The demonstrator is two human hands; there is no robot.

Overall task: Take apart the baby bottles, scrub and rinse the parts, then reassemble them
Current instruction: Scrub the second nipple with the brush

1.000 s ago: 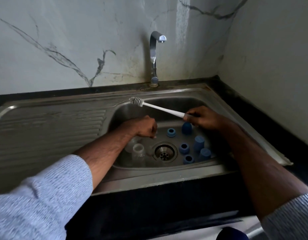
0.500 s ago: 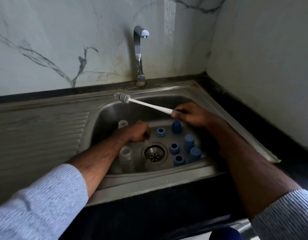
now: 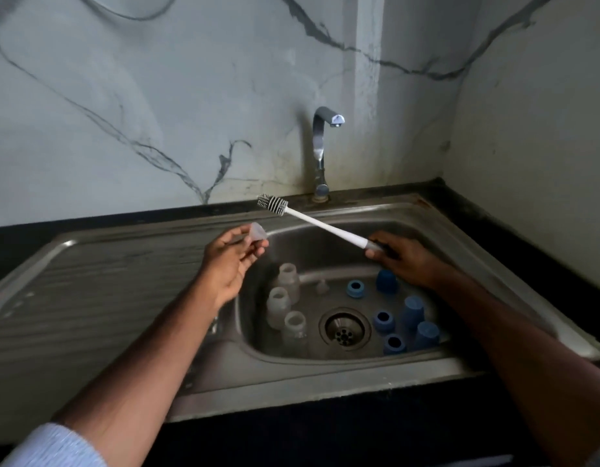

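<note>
Three clear bottles stand upright and uncapped in the left part of the sink basin (image 3: 426, 227): a rear bottle (image 3: 287, 277), a middle bottle (image 3: 278, 303) and a front bottle (image 3: 295, 329), close together in a cluster. A small clear teat (image 3: 322, 286) sits on the basin floor just right of the rear bottle. To the right of the drain (image 3: 345, 329) lie the blue parts. One blue ring (image 3: 355, 288) rests behind the drain, a second ring (image 3: 383, 321) just right of it, and a third ring (image 3: 394, 344) nearer the front wall. A blue cap (image 3: 386, 280) stands at the rear, partly under the right wrist; a second cap (image 3: 413, 311) and a third cap (image 3: 426, 335) stand near the right wall.

The left hand (image 3: 229, 261) is raised above the basin's left edge, and its grip is a pinch of fingertips and thumb on a clear teat piece (image 3: 257, 232). The right hand (image 3: 401, 256) is above the rear of the basin, its grip curled round the handle end of a white brush (image 3: 320, 224). The brush slants up and left, its bristled head over the back rim, near the teat piece but apart from it.

The tap (image 3: 320, 153) rises behind the basin with no water visible. A ribbed draining board (image 3: 106, 281) extends left of the basin. The dark table (image 3: 460, 210) borders the sink, with a veined marble wall (image 3: 157, 96) behind. Pale sleeves cover both forearms near the frame's bottom edge.
</note>
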